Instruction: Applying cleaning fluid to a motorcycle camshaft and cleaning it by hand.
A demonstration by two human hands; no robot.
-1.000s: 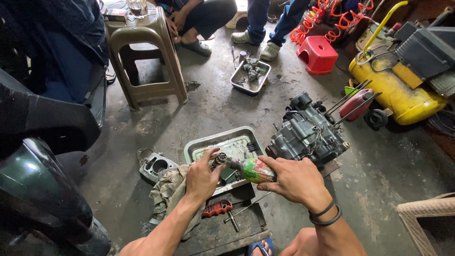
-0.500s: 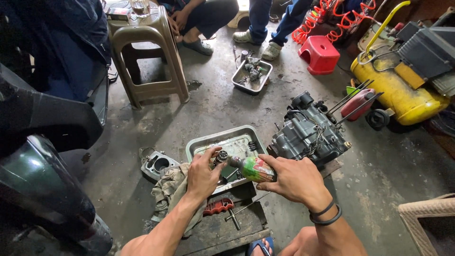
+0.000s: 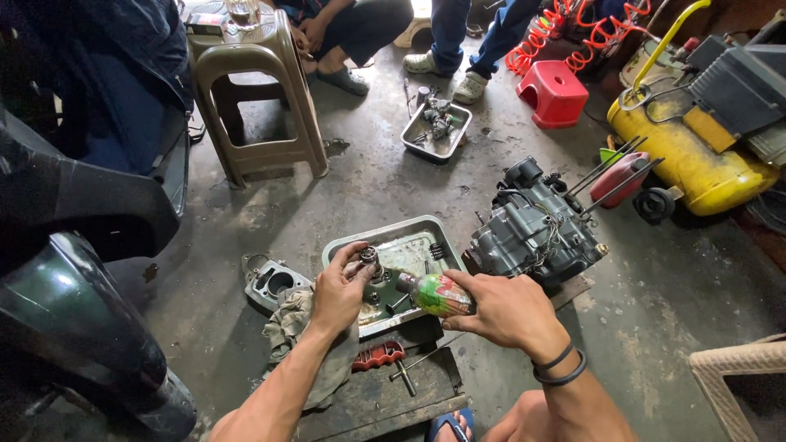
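Over the metal tray (image 3: 426,231), the left hand (image 3: 340,286) pinches a small metal part (image 3: 369,256); the right hand (image 3: 508,309) grips a tilted bottle (image 3: 435,293), its neck toward the part. An engine (image 3: 536,225) sits nearby.

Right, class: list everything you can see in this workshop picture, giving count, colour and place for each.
small metal part: one, grey, in left hand
bottle: one, green-labelled, in right hand
metal tray: one, grey, under both hands
engine block: one, dark grey, right of tray
cylinder part: one, silver, left of tray
rag: one, grey-green, beneath left forearm
stool: one, tan, upper left
small tray of parts: one, top centre
compressor tank: one, yellow, right
left hand: one
right hand: one
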